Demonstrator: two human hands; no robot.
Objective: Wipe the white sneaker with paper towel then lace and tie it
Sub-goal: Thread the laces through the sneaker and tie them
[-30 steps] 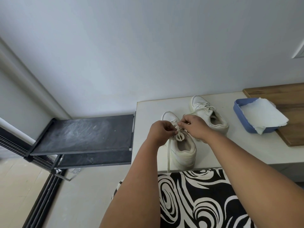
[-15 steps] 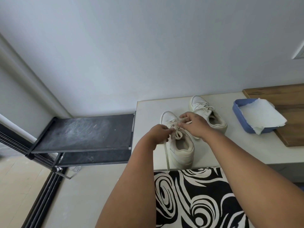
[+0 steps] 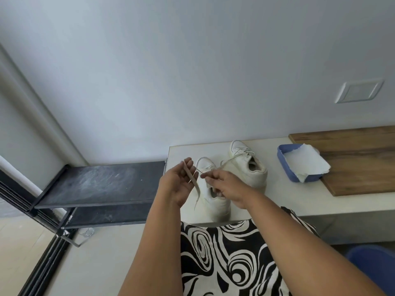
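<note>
Two white sneakers stand on a white table (image 3: 284, 201). The near sneaker (image 3: 214, 201) is under my hands, toe pointing away. My left hand (image 3: 178, 184) is raised just left of it with a lace end (image 3: 193, 181) draped across its palm and fingers. My right hand (image 3: 226, 185) sits over the sneaker's opening and pinches the other lace end near the eyelets. The second sneaker (image 3: 249, 167) stands behind and to the right, laced. A sheet of paper towel (image 3: 307, 163) lies in a blue tray (image 3: 284, 165).
A wooden board (image 3: 359, 159) lies at the table's right, under the tray's far side. A dark metal shelf (image 3: 100, 182) juts out left of the table. Black-and-white patterned fabric (image 3: 230, 257) covers my lap below the table edge. A wall plate (image 3: 359, 90) is on the wall.
My hands have drawn apart from the knot area. The left hand has turned palm up and pulled a lace end out to the left. The view has tilted and shifted.
</note>
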